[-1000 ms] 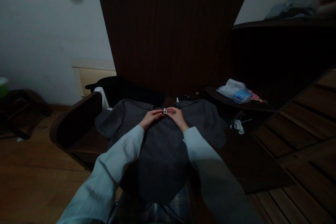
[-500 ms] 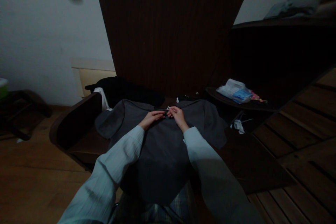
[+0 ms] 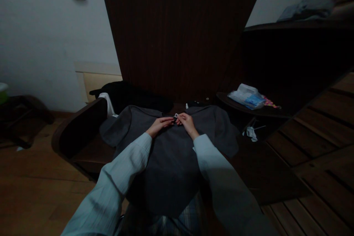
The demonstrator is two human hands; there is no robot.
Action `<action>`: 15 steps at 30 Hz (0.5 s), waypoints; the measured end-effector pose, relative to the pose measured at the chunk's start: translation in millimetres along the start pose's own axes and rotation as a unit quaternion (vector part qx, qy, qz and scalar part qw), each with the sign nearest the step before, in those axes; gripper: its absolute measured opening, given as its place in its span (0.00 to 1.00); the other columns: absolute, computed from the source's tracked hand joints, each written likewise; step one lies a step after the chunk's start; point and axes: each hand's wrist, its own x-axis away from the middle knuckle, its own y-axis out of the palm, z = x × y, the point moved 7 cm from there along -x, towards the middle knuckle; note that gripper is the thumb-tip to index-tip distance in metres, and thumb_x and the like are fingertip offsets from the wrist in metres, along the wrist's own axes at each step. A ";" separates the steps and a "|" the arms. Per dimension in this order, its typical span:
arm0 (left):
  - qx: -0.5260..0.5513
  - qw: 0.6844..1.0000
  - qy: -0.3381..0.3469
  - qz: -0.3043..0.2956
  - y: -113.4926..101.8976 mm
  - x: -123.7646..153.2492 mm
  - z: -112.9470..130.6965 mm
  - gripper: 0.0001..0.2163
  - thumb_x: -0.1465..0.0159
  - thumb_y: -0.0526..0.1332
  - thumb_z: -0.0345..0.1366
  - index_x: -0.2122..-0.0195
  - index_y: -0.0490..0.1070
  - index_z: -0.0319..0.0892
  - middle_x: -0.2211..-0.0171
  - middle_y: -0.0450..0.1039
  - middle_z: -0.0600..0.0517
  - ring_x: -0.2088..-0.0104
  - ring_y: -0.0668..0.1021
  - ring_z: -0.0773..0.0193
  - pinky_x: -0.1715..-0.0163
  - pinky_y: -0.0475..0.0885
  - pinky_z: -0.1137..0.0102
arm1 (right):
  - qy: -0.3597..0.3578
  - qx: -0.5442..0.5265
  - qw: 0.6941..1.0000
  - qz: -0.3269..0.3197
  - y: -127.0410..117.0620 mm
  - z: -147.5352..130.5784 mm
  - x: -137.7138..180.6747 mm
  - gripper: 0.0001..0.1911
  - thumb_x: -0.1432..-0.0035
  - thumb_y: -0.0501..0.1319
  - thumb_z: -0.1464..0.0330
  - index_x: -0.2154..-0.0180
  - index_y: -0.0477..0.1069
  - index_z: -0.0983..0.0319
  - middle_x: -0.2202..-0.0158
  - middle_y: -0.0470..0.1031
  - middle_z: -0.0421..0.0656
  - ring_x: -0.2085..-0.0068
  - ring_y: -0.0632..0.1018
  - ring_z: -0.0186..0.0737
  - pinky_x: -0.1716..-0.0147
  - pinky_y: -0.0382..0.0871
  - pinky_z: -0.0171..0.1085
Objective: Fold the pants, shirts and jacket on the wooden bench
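A dark grey short-sleeved shirt [image 3: 174, 162] lies spread in front of me, its collar side away from me and its sleeves out to both sides. My left hand [image 3: 162, 124] is closed on the neckline from the left, fingers pointing right. Opposite it, my right hand [image 3: 187, 122] pinches the same neckline, thumb and fingers together. A small white tag [image 3: 176, 115] shows between the fingertips at the collar. The fingertips of both hands nearly meet, and the cloth between them is partly hidden.
The shirt rests on a dark wooden bench with a curved armrest [image 3: 63, 132]. Black cloth [image 3: 132, 94] and a white cloth [image 3: 108, 103] lie behind it on the left. On the right, a small shelf holds a plastic packet [image 3: 246, 96]. A tall dark panel [image 3: 177, 37] stands behind.
Both hands stay at the neckline with almost no movement. The white tag between the fingertips has shifted slightly down and left.
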 end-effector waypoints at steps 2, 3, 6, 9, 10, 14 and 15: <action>-0.004 1.000 0.007 -0.005 1.3 0.9 2.0 0.19 0.53 0.67 0.39 0.60 0.73 0.38 0.61 0.74 0.45 0.61 0.75 0.62 0.54 0.64 0.66 | 0.013 -0.005 0.999 -0.032 5.4 0.7 1.2 0.17 0.60 0.62 0.54 0.77 0.65 0.63 0.84 0.70 0.37 0.82 0.69 0.29 0.82 0.61 0.29; -0.006 1.000 0.010 -0.005 1.2 1.2 2.7 0.19 0.53 0.67 0.39 0.61 0.73 0.38 0.60 0.74 0.45 0.60 0.75 0.62 0.54 0.64 0.66 | 0.021 -0.009 0.999 -0.049 8.3 1.0 1.8 0.18 0.61 0.62 0.54 0.77 0.65 0.63 0.84 0.70 0.37 0.82 0.70 0.29 0.82 0.62 0.29; -0.009 1.000 0.027 0.008 -1.3 1.0 4.4 0.18 0.54 0.67 0.40 0.62 0.74 0.37 0.61 0.74 0.45 0.60 0.74 0.62 0.54 0.64 0.66 | 0.045 -0.027 0.995 -0.088 14.4 1.4 3.6 0.19 0.62 0.63 0.54 0.77 0.66 0.63 0.81 0.72 0.39 0.81 0.72 0.30 0.80 0.64 0.29; -0.015 0.999 0.045 0.021 -4.0 -0.2 5.6 0.19 0.55 0.67 0.42 0.63 0.74 0.37 0.61 0.74 0.44 0.60 0.74 0.61 0.55 0.65 0.66 | 0.068 -0.040 0.991 -0.106 16.3 2.9 4.5 0.19 0.62 0.63 0.55 0.76 0.67 0.64 0.79 0.74 0.41 0.79 0.73 0.32 0.78 0.66 0.30; -0.018 0.998 0.048 0.023 -4.3 -0.5 5.8 0.19 0.55 0.67 0.42 0.63 0.74 0.37 0.60 0.74 0.44 0.60 0.74 0.61 0.55 0.65 0.66 | 0.073 -0.043 0.990 -0.111 16.6 3.8 4.6 0.19 0.62 0.63 0.55 0.75 0.67 0.64 0.78 0.74 0.42 0.78 0.74 0.32 0.77 0.67 0.31; -0.019 0.999 0.042 0.020 -2.6 0.6 7.2 0.20 0.56 0.67 0.42 0.63 0.73 0.36 0.60 0.74 0.44 0.60 0.74 0.61 0.55 0.64 0.66 | 0.080 -0.049 0.989 -0.116 16.6 8.0 4.3 0.17 0.60 0.63 0.56 0.74 0.67 0.64 0.77 0.75 0.43 0.77 0.74 0.33 0.76 0.68 0.31; -0.019 0.999 0.040 0.019 -2.0 1.3 8.0 0.20 0.55 0.67 0.42 0.62 0.73 0.37 0.60 0.74 0.44 0.60 0.74 0.61 0.55 0.64 0.67 | 0.079 -0.053 0.989 -0.110 15.7 8.5 3.7 0.17 0.60 0.63 0.57 0.73 0.67 0.63 0.75 0.75 0.43 0.76 0.75 0.33 0.75 0.68 0.32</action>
